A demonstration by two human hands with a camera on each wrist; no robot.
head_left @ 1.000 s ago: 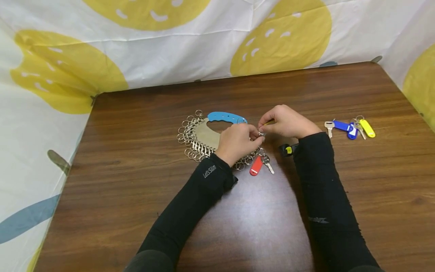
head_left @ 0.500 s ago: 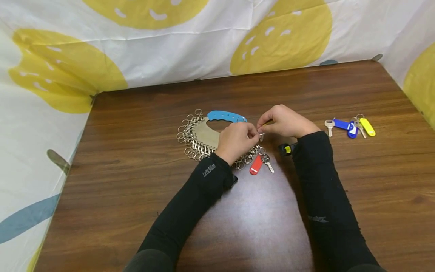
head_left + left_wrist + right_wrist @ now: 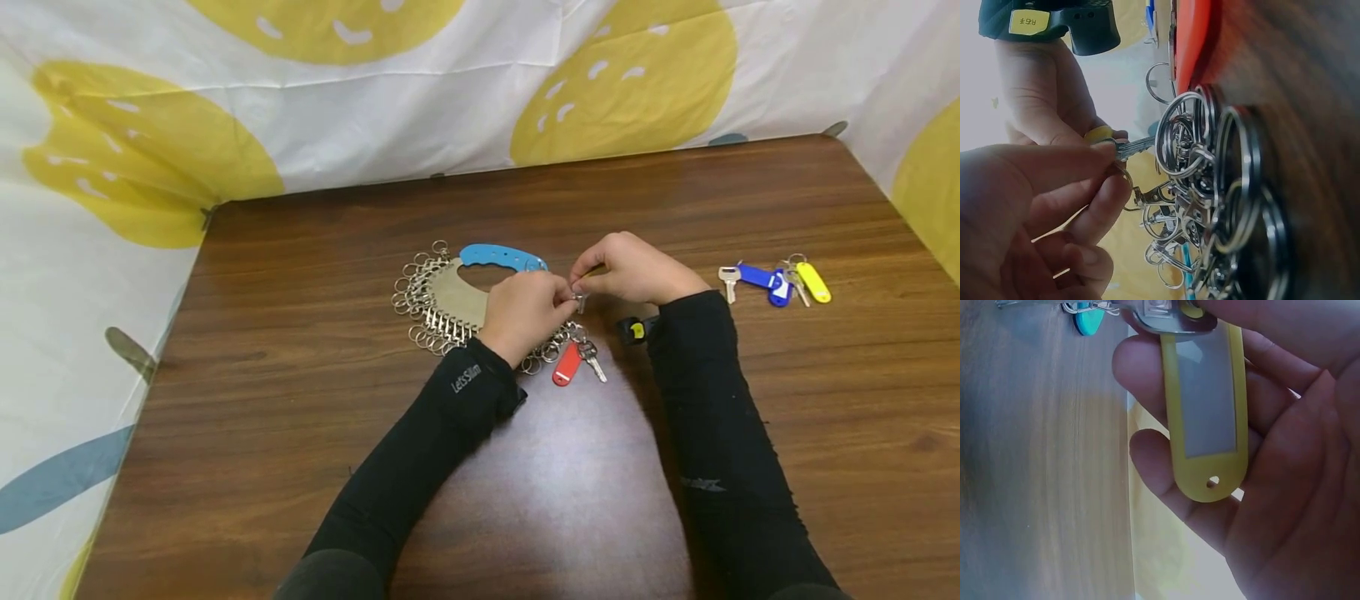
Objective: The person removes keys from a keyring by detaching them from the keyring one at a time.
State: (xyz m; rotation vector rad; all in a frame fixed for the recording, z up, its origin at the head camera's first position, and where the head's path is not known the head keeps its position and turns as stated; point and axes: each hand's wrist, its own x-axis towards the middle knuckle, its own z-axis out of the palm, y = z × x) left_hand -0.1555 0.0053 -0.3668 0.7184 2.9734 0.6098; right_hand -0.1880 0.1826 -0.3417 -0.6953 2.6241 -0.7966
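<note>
My left hand (image 3: pixel 527 310) pinches a split ring (image 3: pixel 1127 181) clipped to a fan-shaped metal plate (image 3: pixel 455 297) with a blue handle (image 3: pixel 501 257). Many such rings edge the plate. My right hand (image 3: pixel 628 268) holds a yellow key tag (image 3: pixel 1211 478) together with a key (image 3: pixel 1175 324), against the left fingertips. In the left wrist view the key's blade (image 3: pixel 1137 147) points toward the rings. Fingers hide how ring, key and tag meet. Below the hands, a red key tag (image 3: pixel 567 364) and a key (image 3: pixel 592 361) hang from one of the plate's rings.
Farther right on the wooden table (image 3: pixel 247 400) lie two blue key tags (image 3: pixel 755 276), another yellow tag (image 3: pixel 813 282) and keys (image 3: pixel 729 283). A patterned white-and-yellow cloth (image 3: pixel 420 108) walls the back and sides.
A key's blade now shows hanging below the meeting fingertips, where one second ago it did not show clearly. Both hands have barely shifted; the plate and the tags on the table stay put.
</note>
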